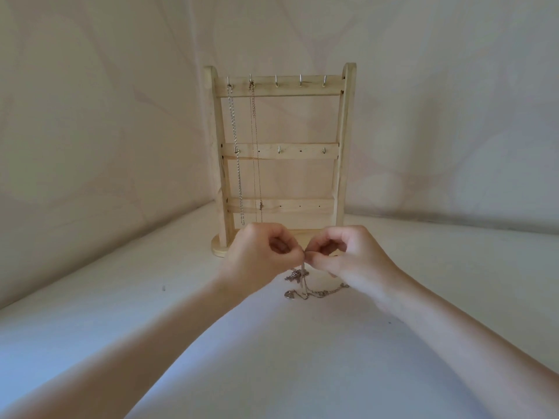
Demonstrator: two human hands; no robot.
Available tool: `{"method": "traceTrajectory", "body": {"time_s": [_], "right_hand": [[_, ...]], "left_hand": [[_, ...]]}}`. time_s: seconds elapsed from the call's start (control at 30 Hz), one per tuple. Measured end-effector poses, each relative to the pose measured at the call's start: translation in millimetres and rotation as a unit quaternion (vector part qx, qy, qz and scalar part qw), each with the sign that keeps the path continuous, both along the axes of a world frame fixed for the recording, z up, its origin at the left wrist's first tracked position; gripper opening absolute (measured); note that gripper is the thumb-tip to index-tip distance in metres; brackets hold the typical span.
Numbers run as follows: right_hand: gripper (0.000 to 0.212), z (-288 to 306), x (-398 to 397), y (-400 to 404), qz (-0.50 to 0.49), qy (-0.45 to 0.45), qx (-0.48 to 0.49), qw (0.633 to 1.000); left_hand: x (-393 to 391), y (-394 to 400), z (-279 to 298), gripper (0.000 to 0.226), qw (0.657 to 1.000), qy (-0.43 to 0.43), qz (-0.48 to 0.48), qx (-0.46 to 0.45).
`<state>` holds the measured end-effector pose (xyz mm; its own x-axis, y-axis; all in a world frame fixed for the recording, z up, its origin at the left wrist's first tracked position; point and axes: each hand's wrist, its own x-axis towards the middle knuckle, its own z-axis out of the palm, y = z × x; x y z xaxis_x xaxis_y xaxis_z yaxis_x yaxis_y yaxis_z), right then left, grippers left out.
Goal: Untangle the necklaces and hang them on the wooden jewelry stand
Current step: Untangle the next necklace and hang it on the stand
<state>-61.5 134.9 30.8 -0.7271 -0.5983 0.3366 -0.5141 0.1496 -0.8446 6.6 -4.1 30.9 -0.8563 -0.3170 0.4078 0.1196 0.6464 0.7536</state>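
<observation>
A wooden jewelry stand [341,146] with three crossbars and small metal hooks rises at the back of the white surface. Two chains hang from its top bar: a silver chain [236,152] on the leftmost hook and a thinner chain [256,146] on the second hook. In front of the stand my left hand [260,255] and my right hand [348,255] meet fingertip to fingertip, both pinching a fine chain. It drops to a tangled bunch of necklaces [305,287] lying on the surface, with a small heart-like pendant at its near left end.
A pale wall runs behind the stand and around both sides. The white surface [121,297] spreads out to left and right of my forearms. Three hooks on the top bar [299,81] carry nothing.
</observation>
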Motion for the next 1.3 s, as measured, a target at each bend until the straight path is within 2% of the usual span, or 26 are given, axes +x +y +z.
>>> {"method": "traceTrajectory", "body": {"time_s": [0.07, 0.1, 0.17, 0.23, 0.33, 0.47, 0.53, 0.7, 0.77, 0.8, 0.9, 1.0, 1.1, 1.23, 1.3], "right_hand": [[0.014, -0.5, 0.5, 0.9, 0.017, -0.029, 0.006, 0.999], [0.018, -0.4, 0.9, 1.2, 0.024, -0.037, 0.012, 0.999], [0.021, -0.6, 1.8, 0.8, 0.031, -0.038, 0.025, 0.998], [0.021, -0.2, 2.4, 0.6, 0.032, -0.034, 0.033, 0.998], [0.021, 2.0, 2.6, 1.8, 0.04, -0.058, 0.026, 0.997], [0.025, 1.6, 1.9, 1.4, 0.049, -0.125, -0.005, 0.991], [0.028, -1.5, 2.1, -1.5, 0.053, -0.15, -0.001, 0.987], [0.034, -6.4, 1.7, -5.5, 0.061, -0.232, -0.03, 0.97], [0.033, -6.1, 1.9, -5.6, 0.069, -0.262, -0.066, 0.96], [0.03, -6.1, 2.4, -5.8, 0.074, -0.268, -0.084, 0.957], [0.018, -6.6, 4.4, -7.6, 0.08, -0.239, -0.117, 0.961], [0.02, -8.1, 0.9, -7.0, 0.058, -0.217, -0.153, 0.962], [0.025, -6.1, -6.4, 0.1, 0.032, -0.222, -0.19, 0.956], [0.008, -6.8, -3.9, 1.9, 0.022, -0.134, -0.104, 0.985], [0.004, -6.6, -1.0, -0.3, 0.026, -0.117, -0.091, 0.989]], "left_hand": [[0.8, 0.6, -3.3, 0.021, 0.986, 0.046, 0.016, -0.156], [1.3, 1.1, -4.5, 0.018, 0.977, 0.051, 0.02, -0.207], [2.4, 1.3, -5.5, 0.011, 0.963, 0.041, 0.034, -0.262], [2.7, 0.8, -5.9, 0.01, 0.96, 0.045, 0.036, -0.273], [3.4, 2.4, -3.2, 0.019, 0.977, 0.045, 0.006, -0.207], [2.4, 4.7, 0.4, 0.02, 0.997, -0.04, -0.057, -0.036], [2.7, 5.7, -1.9, 0.021, 0.995, -0.043, -0.077, -0.038], [3.7, 9.7, -6.7, 0.01, 0.988, 0.016, -0.075, -0.132], [3.9, 10.6, -4.7, 0.012, 0.994, 0.019, -0.056, -0.095], [4.4, 10.8, -2.3, 0.015, 0.998, 0.006, -0.05, -0.038], [4.8, 11.8, 1.2, 0.026, 0.979, -0.065, -0.063, 0.182], [4.0, 12.1, -1.2, 0.02, 0.939, -0.114, -0.061, 0.317], [3.0, 9.1, -1.0, 0.015, 0.926, -0.124, -0.046, 0.353], [2.9, 8.0, 2.4, 0.016, 0.932, -0.123, -0.044, 0.337], [2.6, 7.7, 3.0, 0.016, 0.933, -0.117, -0.039, 0.339]]}}
